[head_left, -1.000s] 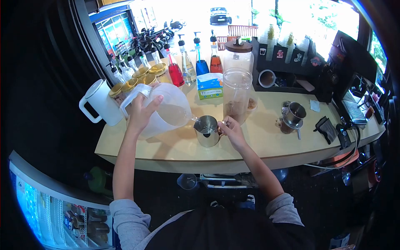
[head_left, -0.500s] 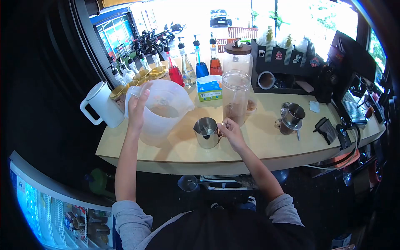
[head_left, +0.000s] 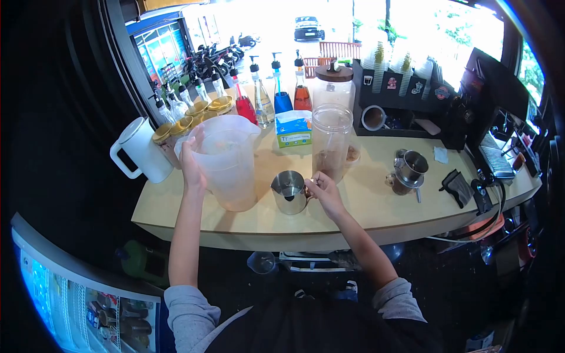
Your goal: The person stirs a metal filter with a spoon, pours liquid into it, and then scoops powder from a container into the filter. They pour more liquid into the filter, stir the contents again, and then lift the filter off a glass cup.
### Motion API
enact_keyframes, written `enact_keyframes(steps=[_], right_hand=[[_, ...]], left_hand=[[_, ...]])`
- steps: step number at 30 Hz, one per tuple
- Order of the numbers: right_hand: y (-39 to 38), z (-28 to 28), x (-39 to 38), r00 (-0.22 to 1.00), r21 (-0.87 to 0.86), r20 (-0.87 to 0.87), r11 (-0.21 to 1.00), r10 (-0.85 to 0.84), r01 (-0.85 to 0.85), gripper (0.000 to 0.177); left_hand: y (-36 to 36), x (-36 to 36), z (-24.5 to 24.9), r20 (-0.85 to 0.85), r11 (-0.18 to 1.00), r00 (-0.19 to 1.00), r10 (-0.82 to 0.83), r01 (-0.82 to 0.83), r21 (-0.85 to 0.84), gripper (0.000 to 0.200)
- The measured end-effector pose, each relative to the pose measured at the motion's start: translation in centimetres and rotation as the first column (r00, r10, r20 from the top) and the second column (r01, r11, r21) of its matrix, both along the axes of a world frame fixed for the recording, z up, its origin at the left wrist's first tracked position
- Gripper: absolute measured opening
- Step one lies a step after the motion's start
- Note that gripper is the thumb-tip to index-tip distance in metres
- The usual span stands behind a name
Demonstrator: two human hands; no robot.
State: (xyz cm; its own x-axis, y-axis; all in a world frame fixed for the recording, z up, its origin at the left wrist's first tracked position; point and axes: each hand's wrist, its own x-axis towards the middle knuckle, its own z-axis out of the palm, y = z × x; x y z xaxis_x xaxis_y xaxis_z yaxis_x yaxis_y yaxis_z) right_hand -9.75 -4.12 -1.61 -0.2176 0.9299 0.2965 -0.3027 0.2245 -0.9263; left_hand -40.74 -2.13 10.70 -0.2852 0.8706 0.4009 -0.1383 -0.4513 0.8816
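My left hand [head_left: 193,163] is closed around the handle side of a large translucent plastic pitcher [head_left: 229,170], which stands nearly upright over the counter. Just right of it is a small steel milk jug [head_left: 291,199] on the counter, its spout turned left. The fingers of my right hand [head_left: 322,189] pinch the jug's handle. Behind that hand stands a tall clear jar [head_left: 331,138] with brown contents low down.
Pump-topped syrup bottles [head_left: 283,94], a tissue pack [head_left: 294,129] and a wood-lidded jar [head_left: 334,85] line the back of the wooden counter [head_left: 353,215]. A white jug [head_left: 143,150] stands left. Rightward are a metal coffee filter [head_left: 410,167] and a dark cloth [head_left: 457,187].
The pitcher has swung from tilted toward the jug to almost upright, its spout lifting away to the upper left. My right hand stays at the jug's handle.
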Motion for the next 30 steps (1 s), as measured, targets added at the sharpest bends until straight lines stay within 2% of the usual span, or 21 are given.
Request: enact_keyframes(steps=[9,15,18,20,21,23,27,30], right_hand=[[-0.5,0.6,-0.3,1.000,-0.047,-0.025,0.999,-0.005,0.003,0.020],[0.6,-0.6,-0.1,1.000,-0.011,0.011,1.000,0.024,-0.024,0.021],[0.6,-0.8,0.0,1.000,-0.019,-0.005,0.999,0.028,-0.028,0.021],[1.1,-1.7,0.0,0.997,-0.031,-0.063,0.998,0.046,-0.048,0.021],[1.0,-1.5,0.0,0.997,-0.027,-0.063,0.998,0.046,-0.048,0.021],[0.5,-0.6,0.2,0.978,-0.035,-0.181,0.993,0.107,-0.115,0.022],[-1.0,0.4,1.1,0.964,-0.010,-0.238,0.992,0.117,-0.123,0.022],[-2.5,1.4,2.8,0.968,-0.036,-0.243,0.997,0.062,-0.072,0.021]], left_hand=[[0.0,-1.7,-0.7,0.104,0.996,0.991,0.080,-0.076,-0.041,0.062],[-0.2,-2.3,-1.7,0.176,0.998,0.982,0.064,-0.064,-0.004,0.068],[-1.0,-1.9,-3.2,0.244,0.996,0.970,0.001,-0.022,0.083,0.063],[-2.7,-0.5,-4.5,0.275,0.983,0.947,0.168,-0.183,0.029,0.055],[-3.5,-0.1,-5.5,0.275,0.983,0.947,0.167,-0.183,0.034,0.055],[-5.3,0.8,-7.7,0.093,0.868,0.886,0.454,-0.463,0.179,0.044],[-9.1,4.8,-7.7,0.016,0.814,0.857,0.514,-0.494,0.307,0.033],[-9.4,8.0,-6.9,-0.053,0.832,0.901,0.430,-0.373,0.411,0.025]])
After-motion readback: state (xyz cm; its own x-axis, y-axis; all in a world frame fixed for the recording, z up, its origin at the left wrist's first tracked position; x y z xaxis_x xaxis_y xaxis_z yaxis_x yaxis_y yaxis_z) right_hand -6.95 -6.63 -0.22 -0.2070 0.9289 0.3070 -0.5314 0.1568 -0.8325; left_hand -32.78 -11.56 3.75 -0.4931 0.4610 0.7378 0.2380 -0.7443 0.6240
